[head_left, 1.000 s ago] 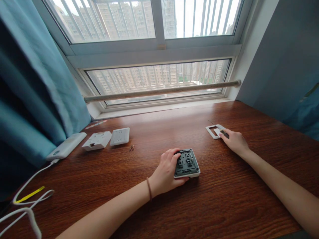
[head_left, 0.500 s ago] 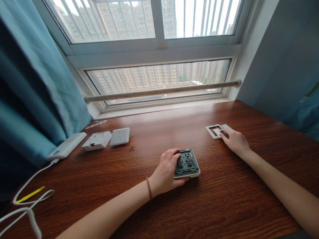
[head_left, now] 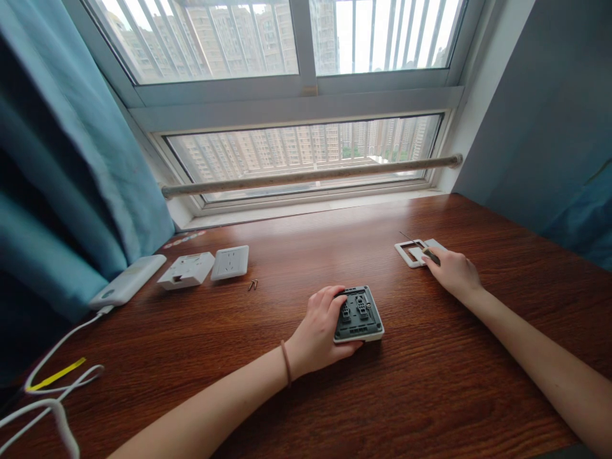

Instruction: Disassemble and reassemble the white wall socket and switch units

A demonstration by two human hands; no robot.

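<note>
My left hand [head_left: 321, 325] grips a square wall switch [head_left: 359, 319] by its left side, thumb along the near edge and fingers over the far corner. Its dark inner face with two rocker mechanisms points up, above a white base on the table. Farther right, my right hand [head_left: 452, 271] is closed on a screwdriver [head_left: 431, 256], whose thin shaft points to the far left. The shaft lies over a white switch frame [head_left: 405, 254]; a white flat piece [head_left: 436, 244] sits beside it, partly hidden by the hand.
To the left on the wooden table [head_left: 191, 344] are a white socket panel [head_left: 230, 262], a white mounting box [head_left: 186, 270], two small screws [head_left: 252, 285] and a white power bank [head_left: 127, 282]. A white cable [head_left: 62, 338] with a yellow tie [head_left: 58, 373] runs down the left edge.
</note>
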